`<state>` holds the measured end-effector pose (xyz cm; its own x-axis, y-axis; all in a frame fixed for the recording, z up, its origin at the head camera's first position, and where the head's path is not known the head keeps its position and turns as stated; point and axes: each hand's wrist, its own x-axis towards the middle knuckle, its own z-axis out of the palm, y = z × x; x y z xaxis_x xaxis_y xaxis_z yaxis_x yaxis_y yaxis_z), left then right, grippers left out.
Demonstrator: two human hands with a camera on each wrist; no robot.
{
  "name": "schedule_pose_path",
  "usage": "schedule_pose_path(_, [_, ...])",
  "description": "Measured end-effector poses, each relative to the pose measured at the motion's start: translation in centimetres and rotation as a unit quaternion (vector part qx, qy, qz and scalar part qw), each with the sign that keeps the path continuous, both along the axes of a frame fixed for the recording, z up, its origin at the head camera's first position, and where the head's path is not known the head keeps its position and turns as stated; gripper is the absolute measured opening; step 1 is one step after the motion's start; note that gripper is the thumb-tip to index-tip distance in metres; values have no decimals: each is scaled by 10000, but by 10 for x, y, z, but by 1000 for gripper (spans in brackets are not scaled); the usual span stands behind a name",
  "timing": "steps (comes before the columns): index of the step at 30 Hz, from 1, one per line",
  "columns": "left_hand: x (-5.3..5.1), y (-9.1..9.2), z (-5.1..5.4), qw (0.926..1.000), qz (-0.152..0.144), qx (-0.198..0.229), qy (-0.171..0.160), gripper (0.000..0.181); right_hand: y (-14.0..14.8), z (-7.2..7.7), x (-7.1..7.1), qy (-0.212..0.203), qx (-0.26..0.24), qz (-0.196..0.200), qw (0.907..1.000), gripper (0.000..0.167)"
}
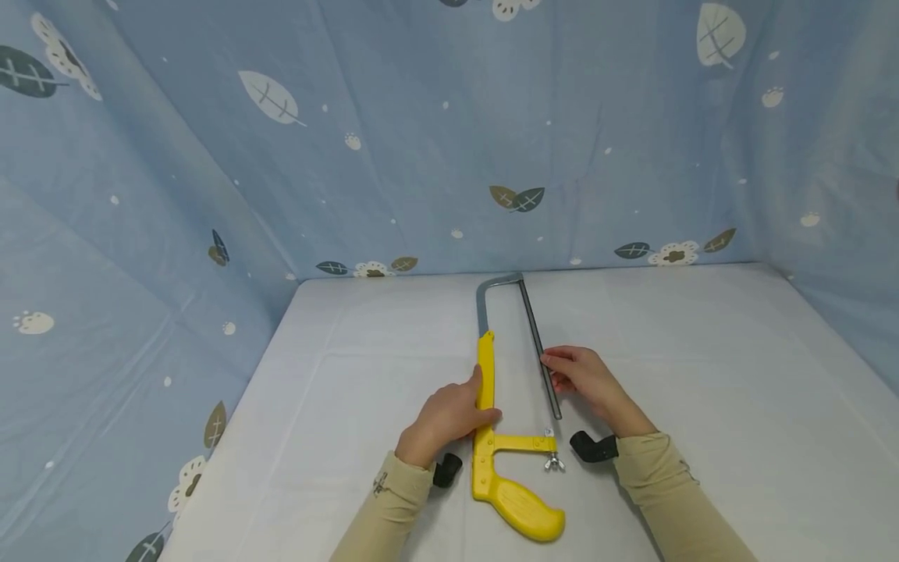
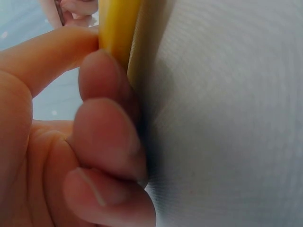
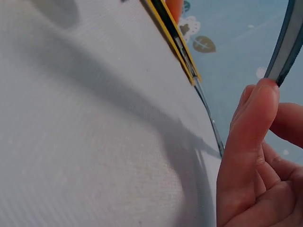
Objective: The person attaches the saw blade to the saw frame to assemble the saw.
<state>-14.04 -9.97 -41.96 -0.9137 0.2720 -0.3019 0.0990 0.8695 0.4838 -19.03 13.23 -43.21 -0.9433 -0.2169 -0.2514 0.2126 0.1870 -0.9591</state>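
A hacksaw (image 1: pixel 485 460) with a yellow frame and handle lies on the white table, its grey metal bow (image 1: pixel 481 300) pointing to the far edge. My left hand (image 1: pixel 445 417) grips the yellow frame bar (image 2: pixel 118 28) around its middle. Between thumb and fingers, my right hand (image 1: pixel 579 378) pinches the grey saw blade (image 1: pixel 539 343) below its midpoint. At its far end the blade meets the bow's tip. Its near end stops just short of the yellow cross arm (image 1: pixel 523 443), which carries a silver wing nut (image 1: pixel 554 463). In the right wrist view, fingertips (image 3: pixel 266 90) press on the blade (image 3: pixel 286 42).
The white tabletop (image 1: pixel 702 375) stretches around the saw on both sides. Blue patterned cloth (image 1: pixel 421 140) hangs behind it and at its left and right. Black wrist-worn pieces (image 1: pixel 593 448) sit close to both sleeves, low over the table.
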Motion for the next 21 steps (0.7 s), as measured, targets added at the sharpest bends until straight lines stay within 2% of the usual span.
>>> schedule_pose_path(3, [0,1,0,10000,-36,-22,-1,84,2,-1,1,12,139,68,9999,43])
schedule_pose_path(12, [-2,0,2,9998,-110,-168,50,83,1,-4,1,195,1087,479,9927,39])
schedule_pose_path(21, [-3,1,3,9998,-144,-143,37,83,0,-5,2,202,1231,619,9903,38])
